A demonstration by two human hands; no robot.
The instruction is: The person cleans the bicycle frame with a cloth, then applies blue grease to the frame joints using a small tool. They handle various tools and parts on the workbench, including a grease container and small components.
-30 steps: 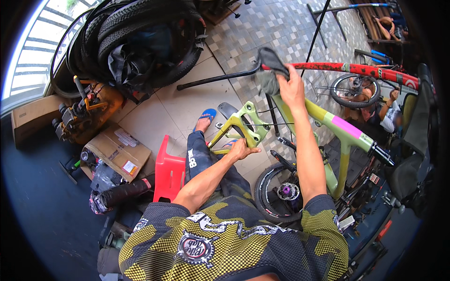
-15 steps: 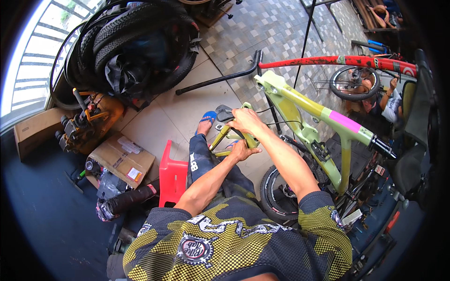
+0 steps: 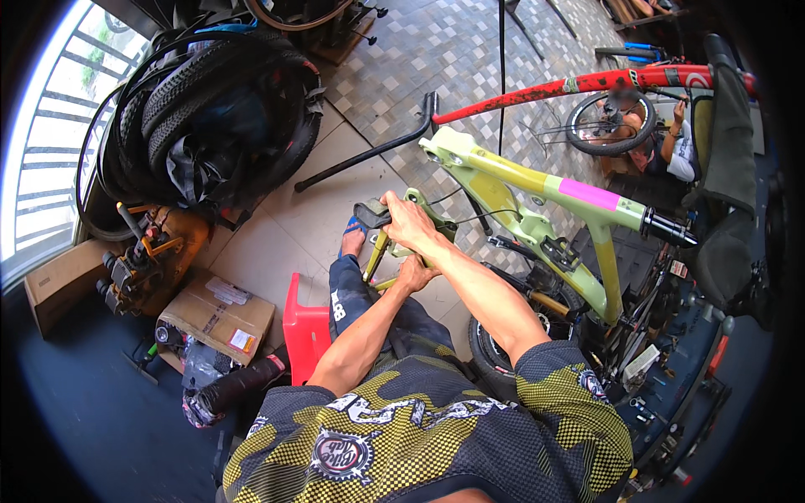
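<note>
My right hand (image 3: 405, 221) is closed on a dark grey cloth (image 3: 371, 212), pressed against the small yellow-green rear triangle (image 3: 379, 250) of a bike frame in front of me. Just below it, my left hand (image 3: 412, 272) grips that rear triangle, its fingers partly hidden behind my right arm. The larger yellow-green main frame (image 3: 503, 165) with a pink patch lies diagonally to the right, beside a red bike frame (image 3: 503, 102) on a black stand (image 3: 335, 170).
Tires (image 3: 201, 117) are piled at upper left above an orange machine (image 3: 172, 239) and cardboard boxes (image 3: 210, 318). A red stool (image 3: 303, 335) stands by my leg. A wheel (image 3: 486, 352) and tools (image 3: 650, 394) lie right. Another person (image 3: 679, 151) is behind a raised wheel.
My right hand has moved down and left with the cloth, from the top end of the main frame to the rear triangle. My view has also shifted slightly.
</note>
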